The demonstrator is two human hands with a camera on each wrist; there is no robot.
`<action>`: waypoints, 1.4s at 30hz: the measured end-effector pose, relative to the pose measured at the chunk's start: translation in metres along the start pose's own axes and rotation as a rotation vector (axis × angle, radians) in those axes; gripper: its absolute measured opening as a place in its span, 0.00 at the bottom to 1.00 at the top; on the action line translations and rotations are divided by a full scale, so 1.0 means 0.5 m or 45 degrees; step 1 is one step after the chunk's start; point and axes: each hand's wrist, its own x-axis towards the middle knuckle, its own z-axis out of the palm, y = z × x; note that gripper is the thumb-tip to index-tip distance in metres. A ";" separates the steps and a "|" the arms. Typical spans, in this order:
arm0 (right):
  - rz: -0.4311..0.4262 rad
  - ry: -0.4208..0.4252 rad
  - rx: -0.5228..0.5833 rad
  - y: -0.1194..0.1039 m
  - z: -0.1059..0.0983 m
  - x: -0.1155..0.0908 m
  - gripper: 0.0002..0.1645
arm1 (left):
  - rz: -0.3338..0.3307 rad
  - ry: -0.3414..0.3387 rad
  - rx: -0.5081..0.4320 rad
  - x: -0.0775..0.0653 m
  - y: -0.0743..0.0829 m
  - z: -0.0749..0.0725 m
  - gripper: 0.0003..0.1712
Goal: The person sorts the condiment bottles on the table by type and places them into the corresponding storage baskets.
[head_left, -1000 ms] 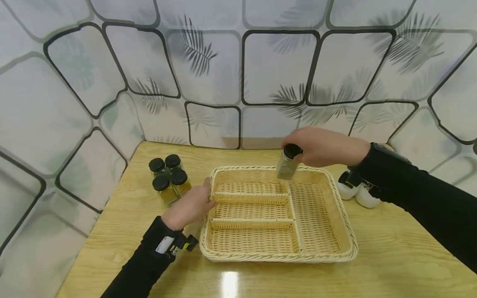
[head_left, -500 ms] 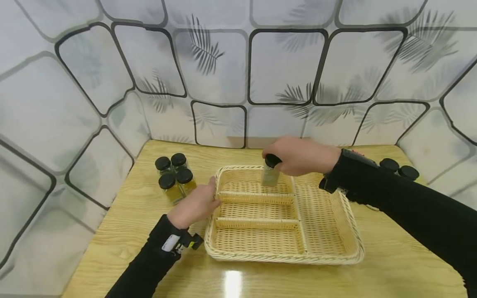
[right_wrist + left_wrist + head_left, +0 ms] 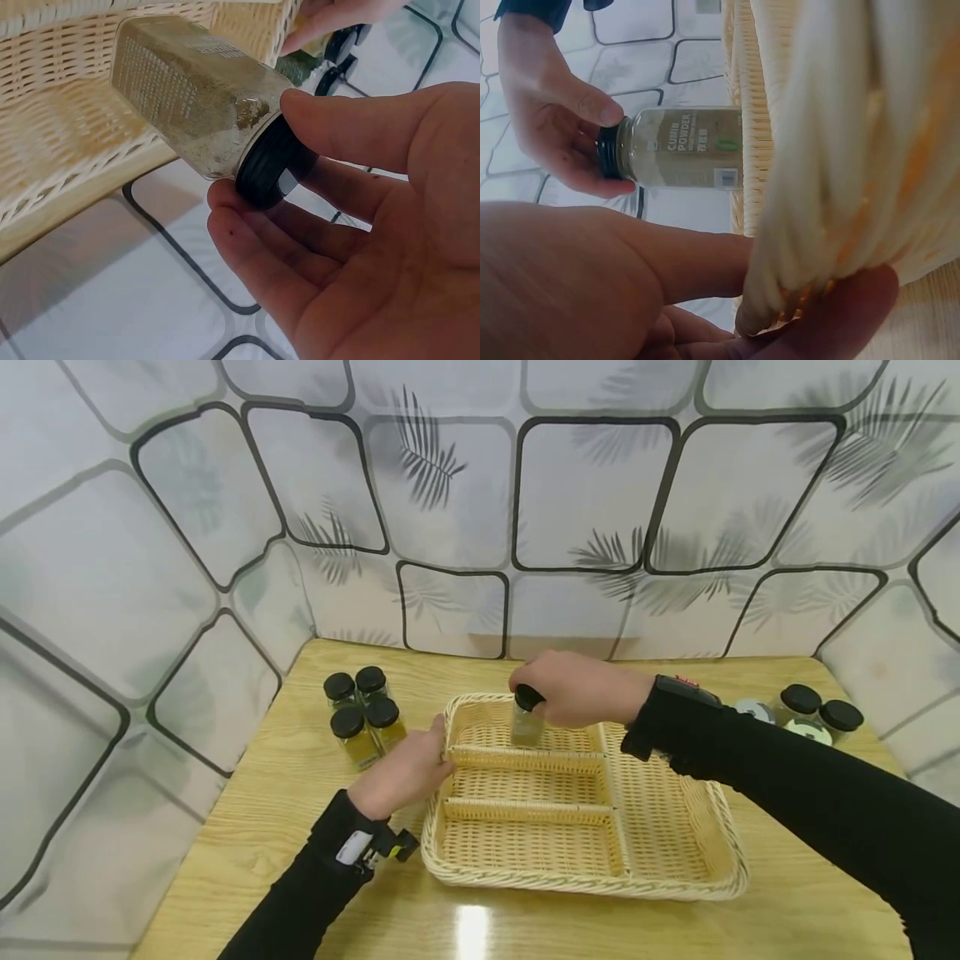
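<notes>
My right hand [image 3: 573, 687] pinches the black lid of a glass spice jar [image 3: 527, 724] over the back left compartment of a wicker basket [image 3: 585, 883]. In the left wrist view the label on this jar [image 3: 690, 148] reads "cumin powder". A pale brown powder fills most of the jar [image 3: 187, 90], as the right wrist view shows. My left hand [image 3: 401, 774] grips the basket's left rim, thumb on one side and fingers on the other. Dividers split the basket into three small compartments on the left and a long one on the right.
Several black-lidded jars [image 3: 365, 717] stand grouped on the wooden table [image 3: 247, 860], left of the basket. More jars [image 3: 821, 710], some with pale lids, are at the back right, partly behind my right sleeve. A patterned curtain [image 3: 450, 527] surrounds the table's back and left.
My right hand has carried the cumin jar leftward and slightly down, from the basket's back middle to over the back left compartment. My left hand keeps its grip on the rim.
</notes>
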 end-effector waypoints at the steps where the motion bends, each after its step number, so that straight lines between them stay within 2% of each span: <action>1: 0.004 -0.003 -0.002 -0.003 0.002 0.004 0.22 | -0.003 0.001 0.001 0.000 -0.001 0.000 0.44; 18: -0.059 -0.028 -0.075 -0.037 0.031 0.073 0.18 | 0.037 -0.009 0.010 -0.004 -0.006 0.000 0.44; 35: -0.118 -0.019 -0.065 -0.045 0.047 0.115 0.19 | 0.040 -0.024 0.022 -0.008 -0.006 -0.002 0.44; 42: -0.148 0.021 -0.051 -0.042 0.056 0.118 0.20 | 0.078 -0.009 0.027 -0.006 -0.008 0.000 0.43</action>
